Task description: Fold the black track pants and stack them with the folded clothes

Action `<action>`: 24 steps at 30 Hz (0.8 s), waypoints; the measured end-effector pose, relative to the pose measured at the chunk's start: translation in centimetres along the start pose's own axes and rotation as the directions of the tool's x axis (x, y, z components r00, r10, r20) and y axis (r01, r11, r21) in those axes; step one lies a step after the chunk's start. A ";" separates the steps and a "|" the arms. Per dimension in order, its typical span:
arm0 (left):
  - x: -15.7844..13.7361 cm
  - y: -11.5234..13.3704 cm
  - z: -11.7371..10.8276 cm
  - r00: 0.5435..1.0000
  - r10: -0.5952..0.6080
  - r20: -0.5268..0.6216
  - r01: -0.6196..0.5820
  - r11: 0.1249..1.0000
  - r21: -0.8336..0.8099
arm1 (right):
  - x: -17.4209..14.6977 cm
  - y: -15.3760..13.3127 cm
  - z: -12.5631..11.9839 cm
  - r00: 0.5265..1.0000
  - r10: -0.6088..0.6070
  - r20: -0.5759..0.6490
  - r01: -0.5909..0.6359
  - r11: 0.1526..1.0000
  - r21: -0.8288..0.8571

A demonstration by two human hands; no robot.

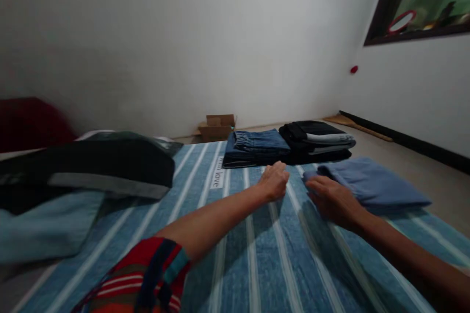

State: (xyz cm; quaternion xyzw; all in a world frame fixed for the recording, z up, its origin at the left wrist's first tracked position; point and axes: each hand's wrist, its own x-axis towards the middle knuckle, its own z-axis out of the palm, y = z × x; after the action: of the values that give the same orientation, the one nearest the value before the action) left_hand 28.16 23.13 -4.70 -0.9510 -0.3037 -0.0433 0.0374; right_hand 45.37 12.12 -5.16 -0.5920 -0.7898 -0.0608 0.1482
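Observation:
My left hand [274, 181] is curled closed above the striped bedsheet [231, 234], just in front of the folded blue jeans [259, 143]. Whatever its fingers hold, if anything, is hidden. Further right, my right hand [332, 200] is at the left end of a folded light-blue garment [382, 181]. Its fingers are bent over the edge of the cloth and seem to pinch it, though motion blurs them a little. The garment lies flat on the right side of the bed.
Folded black and grey clothes [317, 139] are stacked beside the jeans. At left lie a dark garment [121, 161] and a pale-blue cloth [55, 227]. Behind the bed's far edge stands an open cardboard box [216, 128], near the white wall [191, 49].

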 end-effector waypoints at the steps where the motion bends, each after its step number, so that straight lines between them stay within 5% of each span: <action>1: -2.3 0.3 0.0 0.999 0.016 0.031 -0.016 1.000 0.003 | -1.5 -1.1 0.5 1.000 -0.017 0.000 0.017 0.998 0.064; 9: -19.6 2.4 -1.0 0.999 0.002 0.038 0.003 0.994 -0.112 | -8.1 -11.0 4.5 0.988 0.116 0.103 -0.153 0.832 0.534; 15: -28.9 1.1 0.4 0.983 -0.181 -0.039 0.160 0.936 -0.314 | -7.6 -21.0 6.2 0.995 -0.045 0.093 -0.025 0.763 0.646; 20: -34.6 -0.8 1.4 0.901 -0.427 -0.068 0.334 0.787 -0.518 | -6.8 -28.0 8.1 0.971 -0.171 -0.165 0.236 0.784 0.574; 24: -37.4 -2.0 1.4 0.818 -0.568 -0.095 0.412 0.692 -0.593 | -6.4 -30.3 10.8 0.834 -0.271 -0.480 0.446 0.843 0.300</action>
State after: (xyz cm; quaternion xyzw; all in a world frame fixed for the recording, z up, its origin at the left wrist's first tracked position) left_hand -3.23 3.39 -9.98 -0.7880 -0.5148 -0.2660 -0.2078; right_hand 16.40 0.38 -14.96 -0.3592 -0.8331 -0.0511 0.4175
